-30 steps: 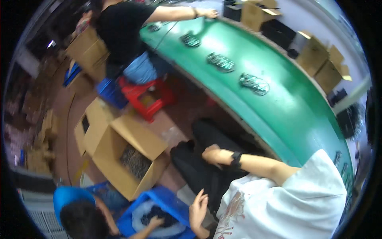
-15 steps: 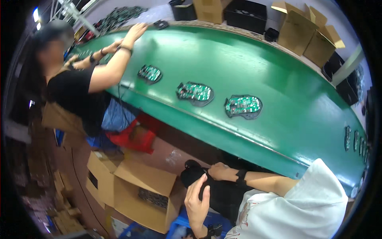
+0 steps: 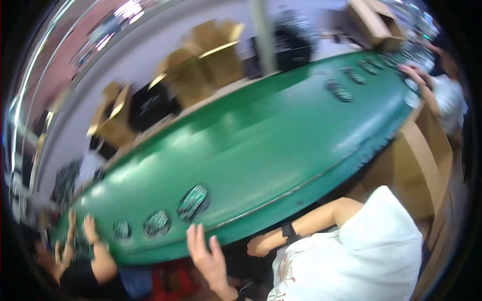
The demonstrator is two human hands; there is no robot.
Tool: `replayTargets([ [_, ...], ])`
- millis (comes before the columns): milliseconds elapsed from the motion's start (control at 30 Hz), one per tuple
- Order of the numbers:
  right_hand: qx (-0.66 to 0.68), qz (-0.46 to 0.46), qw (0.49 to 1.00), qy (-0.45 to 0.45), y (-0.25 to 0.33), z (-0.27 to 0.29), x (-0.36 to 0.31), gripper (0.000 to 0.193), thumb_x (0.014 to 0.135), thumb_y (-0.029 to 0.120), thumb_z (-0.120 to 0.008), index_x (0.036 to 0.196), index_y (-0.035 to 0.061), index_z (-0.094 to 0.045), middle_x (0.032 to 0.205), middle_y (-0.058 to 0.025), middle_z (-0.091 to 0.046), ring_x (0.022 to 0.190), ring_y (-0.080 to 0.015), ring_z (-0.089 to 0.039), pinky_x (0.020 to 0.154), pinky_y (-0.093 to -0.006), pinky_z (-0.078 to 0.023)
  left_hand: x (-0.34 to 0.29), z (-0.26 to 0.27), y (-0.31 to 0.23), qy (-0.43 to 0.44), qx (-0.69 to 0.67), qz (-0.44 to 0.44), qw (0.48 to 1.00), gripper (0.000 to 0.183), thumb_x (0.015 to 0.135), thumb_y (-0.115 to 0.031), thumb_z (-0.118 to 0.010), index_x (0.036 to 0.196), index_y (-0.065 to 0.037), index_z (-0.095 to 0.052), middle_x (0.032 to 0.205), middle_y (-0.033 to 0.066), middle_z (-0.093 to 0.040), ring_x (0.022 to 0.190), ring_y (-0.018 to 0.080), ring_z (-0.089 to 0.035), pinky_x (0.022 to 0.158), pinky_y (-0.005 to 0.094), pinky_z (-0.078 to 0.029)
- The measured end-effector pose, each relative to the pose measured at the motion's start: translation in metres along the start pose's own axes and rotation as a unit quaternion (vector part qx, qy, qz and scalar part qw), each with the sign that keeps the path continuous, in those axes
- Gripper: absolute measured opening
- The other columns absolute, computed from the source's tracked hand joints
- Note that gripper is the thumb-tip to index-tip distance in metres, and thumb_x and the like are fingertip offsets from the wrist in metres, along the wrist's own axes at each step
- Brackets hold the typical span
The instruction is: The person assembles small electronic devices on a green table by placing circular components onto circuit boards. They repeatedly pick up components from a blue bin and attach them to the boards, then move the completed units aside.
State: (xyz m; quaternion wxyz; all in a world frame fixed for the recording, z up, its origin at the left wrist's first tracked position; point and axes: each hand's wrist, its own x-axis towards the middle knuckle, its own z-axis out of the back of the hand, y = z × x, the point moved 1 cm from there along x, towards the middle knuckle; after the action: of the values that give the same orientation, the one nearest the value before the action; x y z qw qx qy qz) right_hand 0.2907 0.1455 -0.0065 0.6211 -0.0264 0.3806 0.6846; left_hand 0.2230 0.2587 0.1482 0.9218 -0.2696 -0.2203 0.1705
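Note:
My left hand [image 3: 205, 255] is raised just before the near edge of the green work surface [image 3: 251, 145]. Its fingers stretch out and nothing is in it. The nearest item is a green circuit board in a dark rounded shell [image 3: 193, 201], a little beyond the fingertips. Two similar boards [image 3: 157, 222] [image 3: 121, 229] lie in line to its left. My right hand [image 3: 263, 244] is low by my body, below the table edge, with a dark band on the wrist. Blur and the hand's angle hide its fingers.
A co-worker's hands [image 3: 90, 231] are over the surface at far left; another person's hand [image 3: 414, 74] is at far right, near several more boards [image 3: 339, 91]. Open cardboard boxes [image 3: 188, 75] and a black bin [image 3: 150, 106] stand along the back. A large carton [image 3: 401, 165] stands at right.
The view has swung to the right, bringing the table's right end and a second person into sight. My left hand stays raised and open; the right remains low by my body.

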Motion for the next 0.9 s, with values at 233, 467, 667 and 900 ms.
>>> replayTargets([
  [233, 0.191, -0.013, 0.976, -0.103, 0.01, 0.0, -0.184, 0.032, 0.084, 0.025, -0.063, 0.092, -0.0049, -0.073, 0.093, -0.0248, -0.072, 0.092, -0.042, -0.069, 0.082, -0.0498, -0.055, 0.011, -0.016, -0.011, 0.016, 0.04, -0.097, 0.994, 0.053, 0.098, -0.025, -0.062, 0.144, -0.003, -0.05, 0.151, 0.0298, -0.039, 0.139, 0.0462, -0.037, 0.116, 0.0521, -0.029],
  [467, 0.222, -0.034, 0.955, -0.196, 0.015, 0.095, -0.387, 0.039, 0.094, 0.03, -0.058, 0.118, 0.0017, -0.068, 0.106, -0.0224, -0.072, 0.099, -0.0395, -0.068, 0.087, -0.0457, -0.054, 0.044, -0.037, -0.006, 0.001, 0.14, -0.034, 0.99, 0.066, 0.098, -0.037, -0.062, 0.151, -0.004, -0.041, 0.153, 0.033, -0.034, 0.139, 0.049, -0.036, 0.115, 0.054, -0.031],
  [667, -0.096, -0.429, 0.842, -0.312, -0.133, 0.198, -0.495, 0.028, 0.085, 0.023, -0.058, 0.094, 0.0009, -0.074, 0.09, -0.0221, -0.073, 0.087, -0.0383, -0.071, 0.078, -0.0485, -0.058, 0.057, -0.062, -0.028, 0.031, 0.305, 0.103, 0.946, 0.069, 0.09, -0.052, -0.068, 0.149, -0.022, -0.048, 0.151, 0.033, -0.037, 0.133, 0.0515, -0.04, 0.11, 0.0567, -0.036],
  [900, -0.086, -0.532, 0.687, -0.487, -0.371, 0.262, -0.546, 0.03, 0.085, 0.021, -0.063, 0.099, -0.0034, -0.073, 0.1, -0.0267, -0.072, 0.098, -0.0419, -0.07, 0.087, -0.0486, -0.057, 0.064, -0.105, -0.088, 0.09, 0.135, -0.077, 0.984, 0.054, 0.081, -0.031, -0.081, 0.129, -0.013, -0.062, 0.15, 0.0249, -0.043, 0.137, 0.049, -0.037, 0.112, 0.056, -0.032],
])
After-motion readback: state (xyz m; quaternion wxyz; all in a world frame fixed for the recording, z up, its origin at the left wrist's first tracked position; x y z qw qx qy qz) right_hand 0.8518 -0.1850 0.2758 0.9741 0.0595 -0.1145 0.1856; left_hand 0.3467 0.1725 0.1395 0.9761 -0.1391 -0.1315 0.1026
